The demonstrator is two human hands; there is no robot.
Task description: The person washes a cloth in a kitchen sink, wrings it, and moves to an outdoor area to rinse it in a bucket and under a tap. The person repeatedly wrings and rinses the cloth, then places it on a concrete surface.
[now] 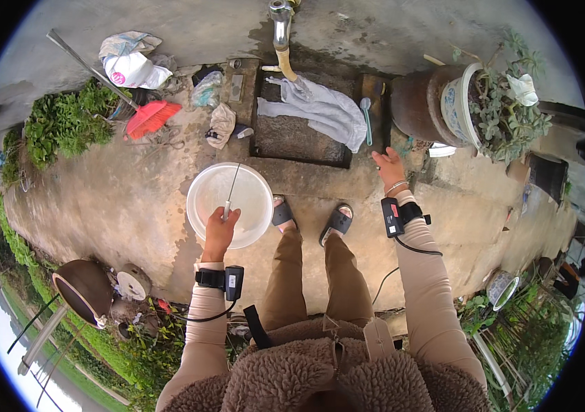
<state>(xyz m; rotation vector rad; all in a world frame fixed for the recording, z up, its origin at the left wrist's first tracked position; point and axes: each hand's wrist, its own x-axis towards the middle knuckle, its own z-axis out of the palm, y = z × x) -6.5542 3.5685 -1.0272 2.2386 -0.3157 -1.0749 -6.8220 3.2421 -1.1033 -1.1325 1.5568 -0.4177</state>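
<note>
My left hand (218, 234) grips the white sleeve of a wire bail handle (233, 184). Below it is a round white plastic bucket (257, 219), seen from above; whether it touches the ground is hard to tell. My right hand (390, 167) holds nothing, its fingers apart near the right front corner of a sunken concrete wash basin (297, 136). A wet grey-white cloth (331, 110) is spread in the basin under a chrome tap (281, 31) with a yellowish hose (285, 63). Water appears to run from the hose onto the cloth. A teal-handled brush (367, 121) lies at the basin's right side.
A red broom (152, 118) leans at the left by plastic bags (135, 69). Crumpled cloth (221, 125) lies on the basin's left ledge. A large brown pot (416, 105) and a potted succulent (503, 110) stand right. Behind me are a tilted brown crock (83, 288) and garden plants.
</note>
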